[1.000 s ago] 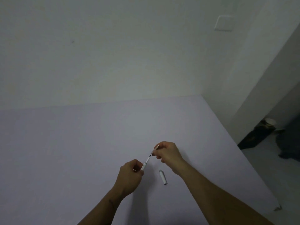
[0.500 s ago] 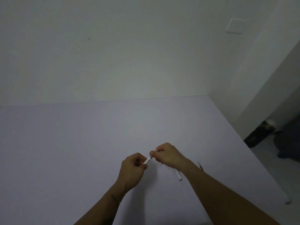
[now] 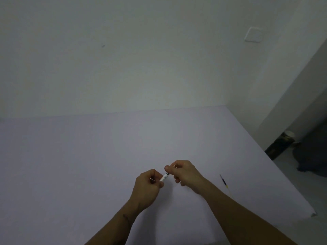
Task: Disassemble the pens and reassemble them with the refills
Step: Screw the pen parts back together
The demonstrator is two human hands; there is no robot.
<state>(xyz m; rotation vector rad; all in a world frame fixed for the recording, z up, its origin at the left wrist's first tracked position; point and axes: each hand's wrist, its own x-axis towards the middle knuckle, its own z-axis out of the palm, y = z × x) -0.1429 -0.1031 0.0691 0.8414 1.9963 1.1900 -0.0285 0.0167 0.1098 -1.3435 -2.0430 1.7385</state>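
Near the tabletop's (image 3: 88, 156) front edge, both hands pinch one white pen (image 3: 164, 178): left hand (image 3: 146, 188) barrel, right hand (image 3: 185, 174) tip. Spare refill (image 3: 224, 182) lies by the right edge. Off-axis twist w/ loose grip could drop the tip.

Hands: left hand (image 3: 146, 188) and right hand (image 3: 185, 173) drawn closer; exposed pen (image 3: 164, 178) span shortened. Refill (image 3: 224, 182) newly visible, right of forearm.

White pen (image 3: 165, 178) tilted, pinched at both ends; thin dark-and-yellow refill (image 3: 224, 182) flat on table, well right
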